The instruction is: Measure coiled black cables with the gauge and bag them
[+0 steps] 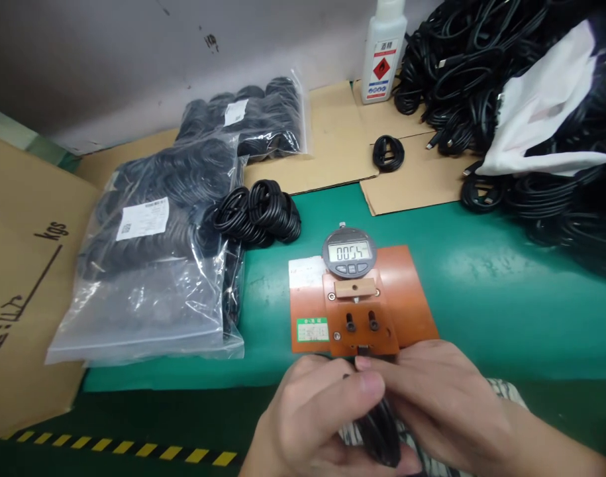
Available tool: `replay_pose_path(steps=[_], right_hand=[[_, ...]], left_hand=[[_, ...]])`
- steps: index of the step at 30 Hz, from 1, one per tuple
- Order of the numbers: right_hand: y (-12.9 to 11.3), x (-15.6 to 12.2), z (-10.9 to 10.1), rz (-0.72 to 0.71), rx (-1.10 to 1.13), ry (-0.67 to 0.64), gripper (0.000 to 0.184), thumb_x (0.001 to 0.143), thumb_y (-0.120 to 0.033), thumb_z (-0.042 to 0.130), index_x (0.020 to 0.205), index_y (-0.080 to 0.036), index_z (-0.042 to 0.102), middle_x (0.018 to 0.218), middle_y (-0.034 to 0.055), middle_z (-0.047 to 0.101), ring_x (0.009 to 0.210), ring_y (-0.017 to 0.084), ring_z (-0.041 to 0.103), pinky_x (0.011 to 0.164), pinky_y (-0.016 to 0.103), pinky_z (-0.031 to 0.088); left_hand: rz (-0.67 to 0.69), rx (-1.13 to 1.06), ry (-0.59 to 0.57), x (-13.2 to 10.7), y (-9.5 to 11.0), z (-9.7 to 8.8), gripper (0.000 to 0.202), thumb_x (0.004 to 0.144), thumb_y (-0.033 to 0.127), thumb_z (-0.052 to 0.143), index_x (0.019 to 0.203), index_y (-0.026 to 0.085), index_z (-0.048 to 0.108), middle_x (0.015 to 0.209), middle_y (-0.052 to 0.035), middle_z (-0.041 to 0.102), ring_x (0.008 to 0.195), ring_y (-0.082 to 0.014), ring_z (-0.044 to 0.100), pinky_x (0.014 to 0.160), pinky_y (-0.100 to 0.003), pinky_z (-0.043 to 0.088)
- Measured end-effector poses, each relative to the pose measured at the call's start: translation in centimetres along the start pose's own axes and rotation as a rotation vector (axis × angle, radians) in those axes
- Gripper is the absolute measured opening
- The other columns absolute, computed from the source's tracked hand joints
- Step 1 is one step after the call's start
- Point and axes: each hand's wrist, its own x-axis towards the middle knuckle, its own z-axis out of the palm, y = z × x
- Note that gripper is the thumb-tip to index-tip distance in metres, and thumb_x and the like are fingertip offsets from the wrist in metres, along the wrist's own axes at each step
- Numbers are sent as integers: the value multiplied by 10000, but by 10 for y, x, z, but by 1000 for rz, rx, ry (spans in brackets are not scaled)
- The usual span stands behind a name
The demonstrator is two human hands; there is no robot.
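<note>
Holding cable (381, 430) at gauge (349, 252).

Two hands (322, 417) (446, 397), one gauge (349, 252), one bottle (383, 53)

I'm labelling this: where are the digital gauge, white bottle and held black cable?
Round grey digital gauge (349, 252): head view, its display.
White plastic bottle (382, 66): head view, its label.
Black coiled cable (382, 430): head view, its bundle.

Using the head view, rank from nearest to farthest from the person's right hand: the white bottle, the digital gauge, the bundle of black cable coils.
1. Digital gauge, just ahead of the right hand, which grips a black cable.
2. Bundle of cable coils, ahead to the left.
3. White bottle, far back by the wall.
</note>
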Motion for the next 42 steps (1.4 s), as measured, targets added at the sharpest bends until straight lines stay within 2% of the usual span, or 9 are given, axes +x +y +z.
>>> replay_pose_path(steps=[3, 7, 12, 18, 21, 26, 30, 35, 42], right_hand=[[-1, 3, 1, -5, -22, 45, 310, 973, -103, 437, 1269, -81, 528, 792, 61, 739, 578, 170, 668, 485, 301, 486], [-2, 6, 3, 0, -41, 79, 304, 975, -98, 424, 1256, -76, 539, 797, 63, 740, 565, 170, 660, 470, 306, 473], [-3, 9, 3, -20, -21, 120, 297, 980, -116, 412, 1245, -63, 535, 766, 59, 732, 552, 159, 650, 457, 295, 460], [-3, 10, 2, -29, -35, 124, 307, 972, -116, 406, 1252, -77, 525, 779, 57, 734, 579, 158, 666, 481, 288, 487], [-2, 9, 2, -24, -2, 131, 326, 966, -104, 411, 1275, -85, 512, 789, 57, 736, 590, 156, 665, 490, 282, 497], [-2, 9, 3, -22, 25, 140, 332, 958, -84, 421, 1275, -86, 518, 775, 56, 727, 570, 156, 650, 482, 280, 480], [-2, 9, 3, -24, 38, 142, 332, 970, -87, 414, 1289, -88, 507, 770, 56, 726, 593, 158, 666, 510, 275, 511], [-3, 9, 2, -18, 38, 138, 337, 966, -84, 417, 1289, -96, 510, 769, 51, 723, 595, 158, 672, 508, 267, 521], [-1, 7, 4, -15, 14, 134, 359, 953, -87, 421, 1299, -103, 519, 765, 50, 719, 583, 160, 667, 517, 269, 538]], left_hand=[[-4, -10, 22, 1, -2, -1, 882, 744, 357, 784, 1480, 213, 322, 773, -4, 692, 584, -162, 656, 473, -258, 532], [-25, 21, 59, 2, 0, -2, 843, 716, 384, 810, 1441, 221, 411, 745, 6, 696, 554, -153, 656, 476, -250, 547], [-60, 47, 34, 2, 1, -2, 917, 673, 399, 845, 1453, 230, 394, 855, -13, 727, 619, -163, 696, 559, -251, 604], [-80, 134, 152, -10, 0, 0, 910, 571, 489, 878, 1360, 208, 523, 957, -54, 725, 738, -207, 727, 654, -273, 635], [-121, 148, 163, -15, 1, 0, 898, 558, 513, 877, 1339, 220, 545, 962, -67, 723, 764, -218, 727, 677, -288, 638], [-149, 110, 154, -17, 2, 1, 876, 577, 497, 874, 1337, 213, 544, 951, -75, 718, 748, -208, 723, 663, -272, 636], [-136, 88, 167, -18, 1, 2, 889, 567, 492, 882, 1338, 209, 542, 910, -62, 716, 692, -187, 714, 618, -245, 629], [-167, 128, 180, -21, 2, 3, 932, 525, 516, 891, 1333, 211, 542, 957, -72, 714, 721, -201, 715, 622, -260, 627], [-129, 108, 142, -13, 0, 3, 926, 544, 506, 887, 1347, 224, 522, 843, -33, 716, 619, -174, 693, 555, -248, 607]])
